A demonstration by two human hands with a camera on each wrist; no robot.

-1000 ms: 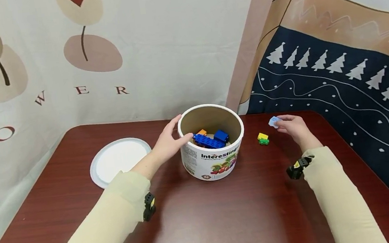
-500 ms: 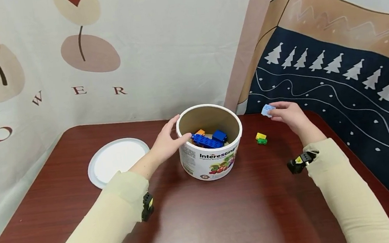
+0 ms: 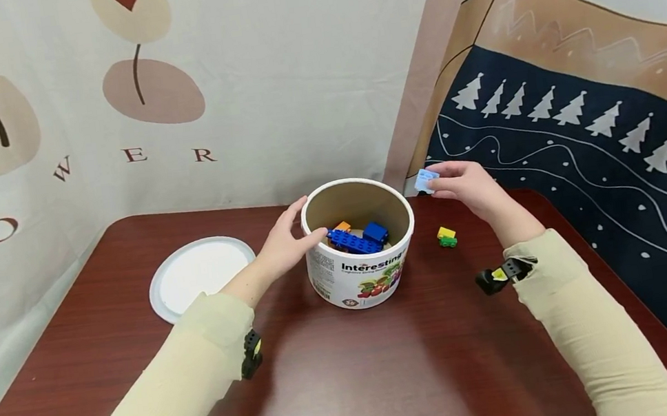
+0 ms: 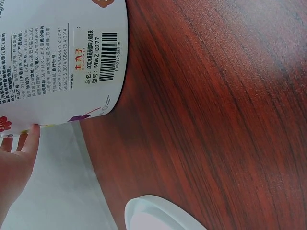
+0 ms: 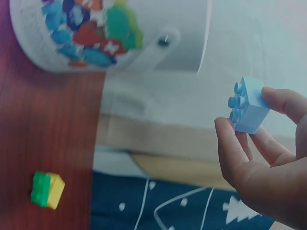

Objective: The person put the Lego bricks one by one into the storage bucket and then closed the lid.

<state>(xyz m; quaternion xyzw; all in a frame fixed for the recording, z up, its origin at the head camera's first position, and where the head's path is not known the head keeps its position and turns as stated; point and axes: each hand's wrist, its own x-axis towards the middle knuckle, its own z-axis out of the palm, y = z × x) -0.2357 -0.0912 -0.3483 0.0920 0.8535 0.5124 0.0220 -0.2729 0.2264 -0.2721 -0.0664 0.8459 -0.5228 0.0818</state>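
My right hand [image 3: 465, 185] pinches a light blue building brick [image 5: 250, 105] between thumb and fingers, raised to the right of a white tub [image 3: 357, 278]. Studs on the brick point toward the tub in the right wrist view. My left hand [image 3: 282, 247] holds the tub's left rim, the thumb reaching over the edge and the fingers against the outer wall. Inside the tub lie a long dark blue brick [image 3: 355, 241], a shorter blue brick [image 3: 376, 232] and an orange brick [image 3: 342, 227]. Right of the tub, a yellow brick [image 3: 446, 232] and a green brick [image 3: 447, 242] sit joined on the table.
A round white lid [image 3: 200, 273] lies on the dark wood table [image 3: 355, 386], left of the tub. Behind the table hangs a light printed cloth [image 3: 281, 89], with a dark tree-patterned cloth [image 3: 618, 187] along the right side.
My right hand has carried the light blue brick up and left, closer to the tub. The left hand and the tub have stayed in place.
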